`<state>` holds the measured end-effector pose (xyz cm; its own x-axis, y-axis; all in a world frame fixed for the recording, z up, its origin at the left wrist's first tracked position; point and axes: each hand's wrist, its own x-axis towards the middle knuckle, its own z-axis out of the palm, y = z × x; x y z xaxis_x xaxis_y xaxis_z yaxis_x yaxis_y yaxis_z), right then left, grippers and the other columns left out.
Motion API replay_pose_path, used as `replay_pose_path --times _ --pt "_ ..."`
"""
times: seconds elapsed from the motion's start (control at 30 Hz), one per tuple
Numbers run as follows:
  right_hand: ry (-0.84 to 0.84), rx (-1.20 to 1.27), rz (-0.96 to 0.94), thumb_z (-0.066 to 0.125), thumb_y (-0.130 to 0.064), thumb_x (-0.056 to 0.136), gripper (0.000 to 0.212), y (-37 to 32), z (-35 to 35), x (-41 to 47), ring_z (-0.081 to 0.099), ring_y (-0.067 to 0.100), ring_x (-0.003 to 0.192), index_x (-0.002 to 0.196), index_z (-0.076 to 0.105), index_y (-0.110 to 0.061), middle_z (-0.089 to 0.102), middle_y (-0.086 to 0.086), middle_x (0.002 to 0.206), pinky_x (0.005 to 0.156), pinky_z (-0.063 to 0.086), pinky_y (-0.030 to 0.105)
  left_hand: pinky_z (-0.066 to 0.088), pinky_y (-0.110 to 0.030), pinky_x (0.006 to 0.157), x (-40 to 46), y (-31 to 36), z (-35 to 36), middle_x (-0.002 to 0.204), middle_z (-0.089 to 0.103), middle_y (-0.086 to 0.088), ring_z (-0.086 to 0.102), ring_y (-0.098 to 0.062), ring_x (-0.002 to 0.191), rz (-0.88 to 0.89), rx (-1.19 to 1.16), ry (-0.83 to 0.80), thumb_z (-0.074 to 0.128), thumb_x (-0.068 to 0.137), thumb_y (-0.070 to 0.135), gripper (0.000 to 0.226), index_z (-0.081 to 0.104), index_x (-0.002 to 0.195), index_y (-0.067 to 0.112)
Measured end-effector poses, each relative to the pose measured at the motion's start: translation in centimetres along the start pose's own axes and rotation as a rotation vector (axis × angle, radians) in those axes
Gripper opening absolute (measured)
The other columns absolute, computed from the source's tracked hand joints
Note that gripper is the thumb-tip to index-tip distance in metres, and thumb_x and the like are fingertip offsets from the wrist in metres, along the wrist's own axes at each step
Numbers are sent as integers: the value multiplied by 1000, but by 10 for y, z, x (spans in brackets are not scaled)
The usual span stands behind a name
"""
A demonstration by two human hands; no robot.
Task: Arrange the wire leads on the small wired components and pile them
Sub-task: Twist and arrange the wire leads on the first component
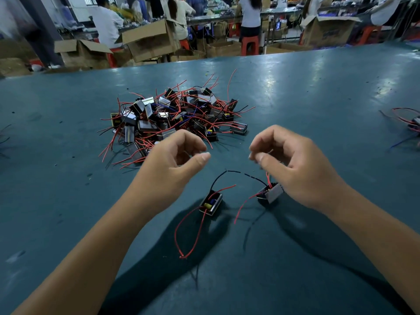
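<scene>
Hovering over the tabletop's near edge, a left hand (175, 155) curled loosely on nothing while the right hand (293, 164) pinched a wire; two components (211, 204) lay beneath, the pile (175, 117) mid-table.

My worktable (318, 92), a broad teal surface with glossy light reflections toward the upper right, fills most of the frame. Beyond its far edge, along the top, open cardboard boxes (150, 39) stand on the floor among red stools (250, 44). Seated workers in white tops (106, 23) face a long bench (218, 18) across the top. A dark pillar (43, 26) rises at upper left.
</scene>
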<state>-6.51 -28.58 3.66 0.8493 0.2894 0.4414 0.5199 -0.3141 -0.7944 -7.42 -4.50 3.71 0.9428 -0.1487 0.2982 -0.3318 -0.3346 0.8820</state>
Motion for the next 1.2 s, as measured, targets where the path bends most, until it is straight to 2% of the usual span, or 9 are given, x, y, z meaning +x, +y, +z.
replay_pose_path --times 0.13,0.23,0.33,0.5,0.67,0.8,0.93,1.07,1.2 --pt "-283 -161 -115 60 -12 84 18 -10 -10 -7 69 14 82 92 68 -26 72 -10 90 75 55 39 37 -22 42 -7 12 0 67 57 -1 45 -12 50 -145 -301 -165 66 87 11 4 68 86 14" --pt "-449 -367 -219 64 -27 86 17 -9 -6 -10 67 0 93 101 72 -25 73 -15 98 81 52 30 43 -24 45 -12 8 10 71 61 1 49 -14 51 -180 -69 -288 67 94 7 6 67 94 13" --pt "-547 -464 -308 66 -39 88 25 -8 1 -12 67 7 95 109 70 -26 72 -13 104 81 52 31 42 -25 48 -12 1 15 73 56 6 48 -12 52 -203 94 -304 70 93 14 12 67 101 21" --pt "-609 -534 -375 64 -35 92 20 -4 11 -16 67 12 87 107 72 -25 72 -10 97 74 54 36 42 -26 56 -10 -5 13 66 59 -2 48 -9 58 -95 238 -313 75 90 26 6 72 85 24" --pt "-478 -375 -288 64 -27 93 14 0 11 -12 63 3 73 98 75 -20 72 -11 83 68 47 16 43 -30 57 -7 -9 11 60 54 -1 48 -14 56 -114 154 -340 70 94 28 13 69 83 22" --pt "-322 -132 -7 63 -22 96 8 9 12 -17 64 14 57 92 67 -27 69 -7 69 51 51 27 45 -34 62 -5 -12 7 65 57 -7 53 -17 60 -176 48 -364 66 95 28 13 67 89 17" --pt "-197 53 187 62 -17 96 10 9 19 -18 64 16 54 92 62 -26 71 1 68 45 47 22 52 -36 67 -4 -15 7 74 64 -12 62 -16 67 -190 7 -352 66 94 29 15 68 91 14" --pt "-121 172 255 61 -9 96 11 6 28 -18 69 19 61 86 62 -15 74 4 75 50 51 24 54 -29 65 -3 -14 9 79 67 -3 65 -14 68 -175 -54 -355 65 89 31 23 67 93 9" --pt "-106 80 239 61 -16 95 13 7 34 -19 58 11 50 85 64 -23 73 -2 71 50 44 21 54 -23 66 -3 -14 11 81 70 -2 69 -17 70 -158 -76 -363 61 98 14 11 64 95 3"
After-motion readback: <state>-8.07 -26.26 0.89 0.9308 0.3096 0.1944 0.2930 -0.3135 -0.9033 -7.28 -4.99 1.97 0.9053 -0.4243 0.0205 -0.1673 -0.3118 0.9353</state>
